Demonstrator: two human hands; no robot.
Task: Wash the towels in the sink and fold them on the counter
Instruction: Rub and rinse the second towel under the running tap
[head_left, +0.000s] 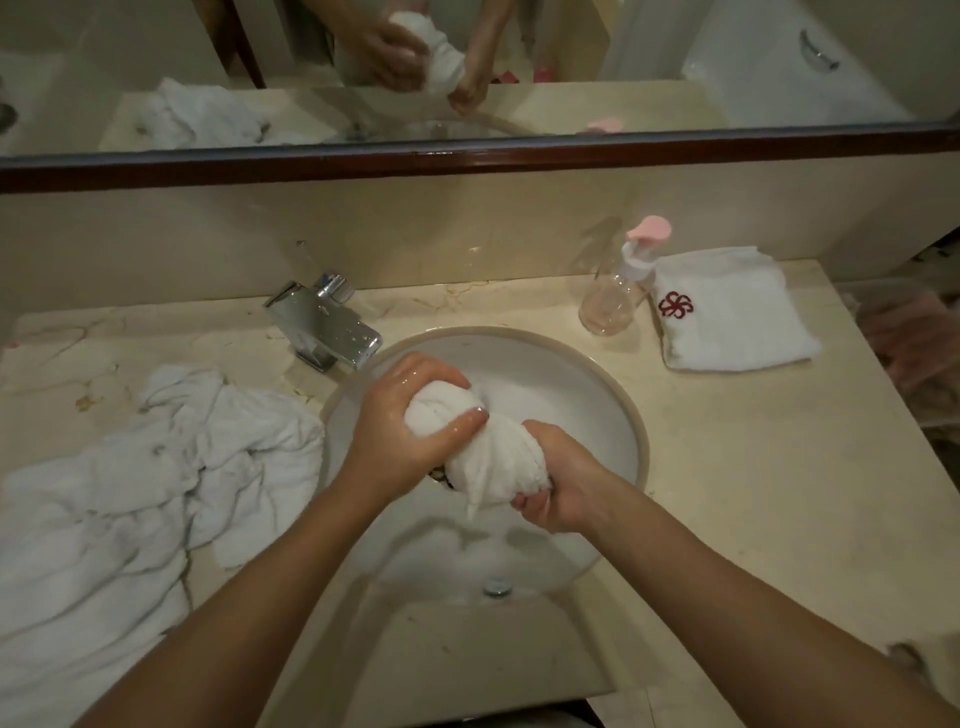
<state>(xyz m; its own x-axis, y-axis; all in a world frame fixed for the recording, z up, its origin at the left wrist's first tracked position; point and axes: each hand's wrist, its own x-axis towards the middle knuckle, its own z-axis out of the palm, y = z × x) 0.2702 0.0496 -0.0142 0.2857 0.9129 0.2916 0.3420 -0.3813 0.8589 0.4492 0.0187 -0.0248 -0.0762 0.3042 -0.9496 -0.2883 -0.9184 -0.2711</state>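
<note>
Over the sink (613, 395), wet towel (470, 441) twisted into a roll, long axis from far-left to near-right; left hand (410, 421) grips far end, right hand (558, 480) grips near end, folded towel (737, 317) on bench at right.

Chrome square-bodied faucet (324, 327) at basin's back left, wet with droplets. Clear glass pump bottle with pink top (621, 283) standing upright at back right, pinkish liquid low inside. Dark wood-framed mirror (519, 156) running along wall above beige marble backsplash (467, 228).
</note>
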